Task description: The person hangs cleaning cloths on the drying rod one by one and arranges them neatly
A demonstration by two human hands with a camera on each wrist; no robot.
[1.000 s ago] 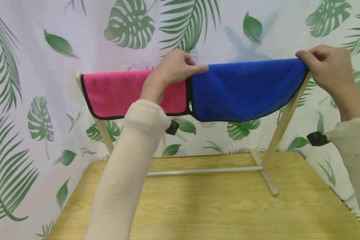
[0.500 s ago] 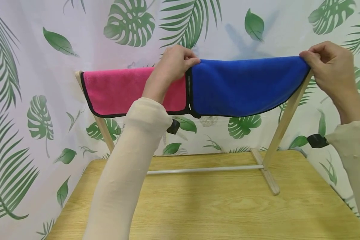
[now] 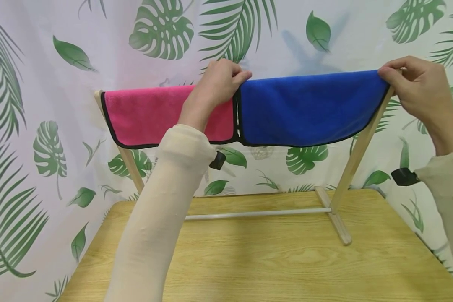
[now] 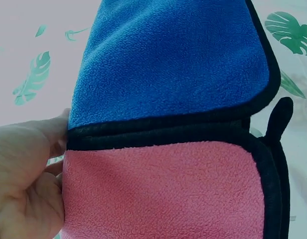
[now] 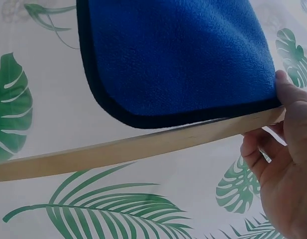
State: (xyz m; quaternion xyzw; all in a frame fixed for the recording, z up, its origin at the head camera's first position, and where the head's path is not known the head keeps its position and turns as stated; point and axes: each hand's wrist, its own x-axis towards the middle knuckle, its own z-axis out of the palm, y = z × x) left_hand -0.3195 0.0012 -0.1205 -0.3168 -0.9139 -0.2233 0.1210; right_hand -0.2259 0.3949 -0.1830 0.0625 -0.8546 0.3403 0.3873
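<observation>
A blue towel [image 3: 309, 113] with black trim drapes in a fold over the top of a wooden rack [image 3: 360, 151]. Left of it hangs a pink towel [image 3: 143, 119], also black-edged, its side nearly meeting the blue one. My left hand [image 3: 219, 84] pinches the blue towel's upper left end, just over the gap between the two. At the upper right corner, my right hand [image 3: 419, 84] grips the blue cloth between thumb and fingers, close to the rack's post. The left wrist view shows the left hand [image 4: 29, 174] right at the folded edge, where the black borders lie side by side.
The rack stands on a wood-grain table [image 3: 268, 256], with a white lower bar [image 3: 256, 214] and a wooden foot [image 3: 337, 224]. A leaf-printed curtain [image 3: 109, 37] hangs behind. A small black loop [image 4: 280, 117] hangs by the towels' lower edges.
My left thumb has drawn back leftward to the blue towel's end. The blue towel's top edge has straightened and its lower left edge lies more level with the pink one.
</observation>
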